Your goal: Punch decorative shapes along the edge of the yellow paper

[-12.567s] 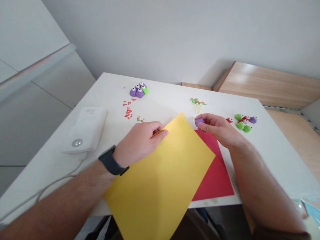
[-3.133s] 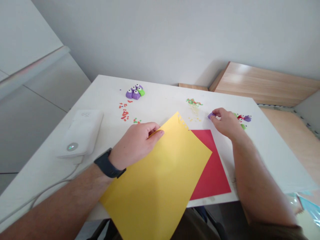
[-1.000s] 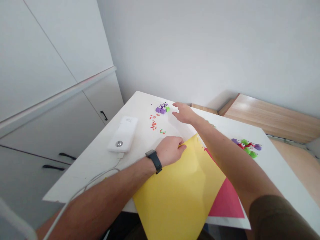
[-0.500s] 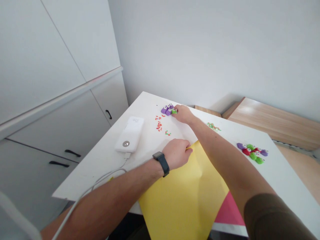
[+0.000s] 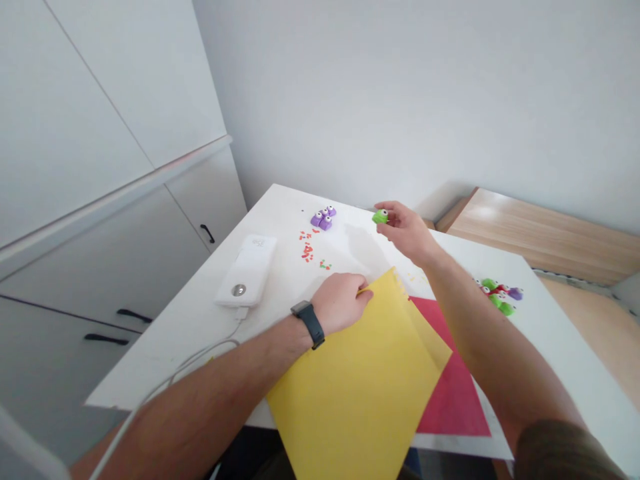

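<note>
The right hand (image 5: 406,230) pinches the green punch (image 5: 380,216) between thumb and fingertips, in the air over the far side of the table (image 5: 283,270), right of the purple punches (image 5: 323,218). A grip that light on a thing that small could let it slip and drop off the back edge. The left hand (image 5: 340,303) pinches the top edge of the yellow sheet (image 5: 360,380), much of which overhangs the table, so a slack pinch could let it slide off. Half a second earlier the right hand was down at the purple punches with the green punch among them; now it has lifted it clear to the right.
</note>
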Motion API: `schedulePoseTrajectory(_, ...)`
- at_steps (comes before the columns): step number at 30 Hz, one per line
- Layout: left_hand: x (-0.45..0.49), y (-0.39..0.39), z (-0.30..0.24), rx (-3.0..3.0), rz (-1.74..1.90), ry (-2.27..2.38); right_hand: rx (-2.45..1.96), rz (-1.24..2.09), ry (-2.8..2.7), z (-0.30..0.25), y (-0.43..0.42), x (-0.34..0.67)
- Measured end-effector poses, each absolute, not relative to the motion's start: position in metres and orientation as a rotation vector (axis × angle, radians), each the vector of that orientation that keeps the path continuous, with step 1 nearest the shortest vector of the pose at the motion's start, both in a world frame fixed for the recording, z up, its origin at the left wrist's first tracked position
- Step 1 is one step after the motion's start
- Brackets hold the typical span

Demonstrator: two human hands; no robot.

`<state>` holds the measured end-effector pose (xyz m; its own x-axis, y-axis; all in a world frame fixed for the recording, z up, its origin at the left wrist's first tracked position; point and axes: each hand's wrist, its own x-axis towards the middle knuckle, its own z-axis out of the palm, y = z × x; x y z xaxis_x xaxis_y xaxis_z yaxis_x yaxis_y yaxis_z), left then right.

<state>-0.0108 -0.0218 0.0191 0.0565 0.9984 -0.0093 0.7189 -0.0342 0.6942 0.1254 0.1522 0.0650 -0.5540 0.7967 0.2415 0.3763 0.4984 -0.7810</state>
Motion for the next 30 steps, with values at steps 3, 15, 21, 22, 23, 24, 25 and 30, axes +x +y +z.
schedulePoseTrajectory(3,-0.010,-0.022,0.021,1.802,0.689,1.710,-0.877,1.323,-1.845,0.066,0.126,0.171)
schedulePoseTrajectory(15,-0.012,-0.019,0.026,1.756,0.652,1.729,-0.938,1.655,-1.419,0.026,0.091,0.259)
schedulePoseTrajectory(21,-0.014,-0.017,0.028,1.718,0.631,1.740,-0.928,1.660,-1.405,0.017,0.087,0.270)
schedulePoseTrajectory(22,-0.014,-0.017,0.029,1.713,0.634,1.740,-0.930,1.657,-1.413,0.016,0.086,0.271)
schedulePoseTrajectory(23,-0.014,-0.017,0.029,1.710,0.639,1.739,-0.936,1.655,-1.424,0.016,0.087,0.272)
schedulePoseTrajectory(24,-0.014,-0.017,0.030,1.711,0.645,1.736,-0.946,1.651,-1.434,0.015,0.087,0.274)
schedulePoseTrajectory(25,-0.013,-0.018,0.031,1.712,0.648,1.735,-0.959,1.649,-1.440,0.014,0.088,0.274)
schedulePoseTrajectory(30,-0.013,-0.019,0.035,1.717,0.648,1.741,-1.028,1.696,-1.431,0.009,0.092,0.275)
